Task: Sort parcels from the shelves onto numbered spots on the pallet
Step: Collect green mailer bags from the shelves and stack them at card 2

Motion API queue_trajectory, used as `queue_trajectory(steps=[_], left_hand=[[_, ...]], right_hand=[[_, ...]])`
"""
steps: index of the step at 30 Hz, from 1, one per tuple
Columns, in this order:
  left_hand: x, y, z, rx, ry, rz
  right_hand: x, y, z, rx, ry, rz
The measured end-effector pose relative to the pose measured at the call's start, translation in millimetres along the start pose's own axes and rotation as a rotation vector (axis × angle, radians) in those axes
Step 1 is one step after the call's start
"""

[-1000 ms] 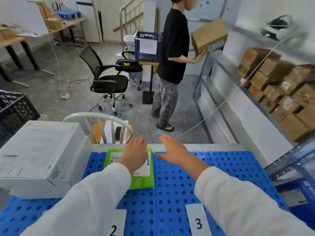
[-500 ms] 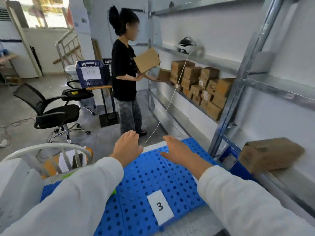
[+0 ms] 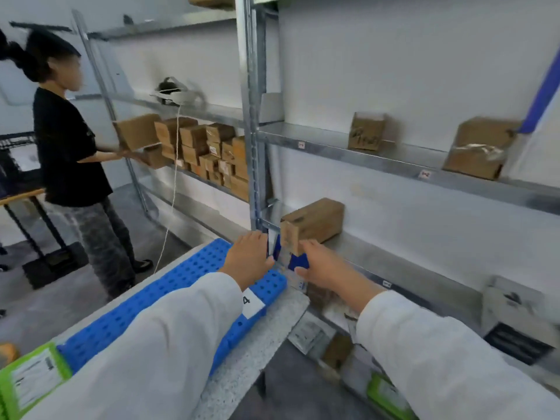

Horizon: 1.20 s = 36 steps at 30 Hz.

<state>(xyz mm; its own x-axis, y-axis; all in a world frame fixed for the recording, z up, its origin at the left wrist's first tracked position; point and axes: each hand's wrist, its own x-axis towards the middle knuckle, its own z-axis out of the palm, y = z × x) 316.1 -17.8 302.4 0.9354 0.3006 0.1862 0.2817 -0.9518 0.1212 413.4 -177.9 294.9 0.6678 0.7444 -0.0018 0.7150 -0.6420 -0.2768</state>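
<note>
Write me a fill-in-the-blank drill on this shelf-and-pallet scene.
1. The pallet below the left hand is ____ in colour.
2. Its white label shows the number ____.
3. The parcel at bottom left has a ____ wrapper.
4. The box before the right hand is made of ____.
Missing words: blue; 4; green; cardboard.

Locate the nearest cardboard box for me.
In the head view, the cardboard box sits mid-frame on the lower shelf, just right of the steel upright, beyond the right hand.
</note>
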Motion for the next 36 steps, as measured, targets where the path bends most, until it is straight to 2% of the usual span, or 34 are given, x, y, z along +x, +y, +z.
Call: queue_trajectory(steps=[6,11,19,23,29,36], left_hand=[[26.8,119.8,-3.9,0.065,0.035,0.255],[26.4,228.1,4.7,0.004,0.038,0.465],[1.8,375.8,27.0,-0.126,0.051,0.766],[-13.9,431.5,39.4,-0.148,-0.003,0.891],[-11.9,491.6,57.1,-0.200,-0.053,0.990],[17.9,542.3,93.7,-0.280,-0.165,1.021]], right_hand=[[-85.0,93.4,-36.8,0.010,0.114,0.243],[-162.7,159.5,-61.4,-0.037,0.180,0.389],[-286.6,235.6,-83.4,-0.009,0.291,0.681],[-337.5,261.8,-84.4,0.016,0.332,0.815],[-376.8,295.9,-82.6,0.039,0.356,0.936],[-376.5,339.9,-83.1,0.061,0.330,1.010]])
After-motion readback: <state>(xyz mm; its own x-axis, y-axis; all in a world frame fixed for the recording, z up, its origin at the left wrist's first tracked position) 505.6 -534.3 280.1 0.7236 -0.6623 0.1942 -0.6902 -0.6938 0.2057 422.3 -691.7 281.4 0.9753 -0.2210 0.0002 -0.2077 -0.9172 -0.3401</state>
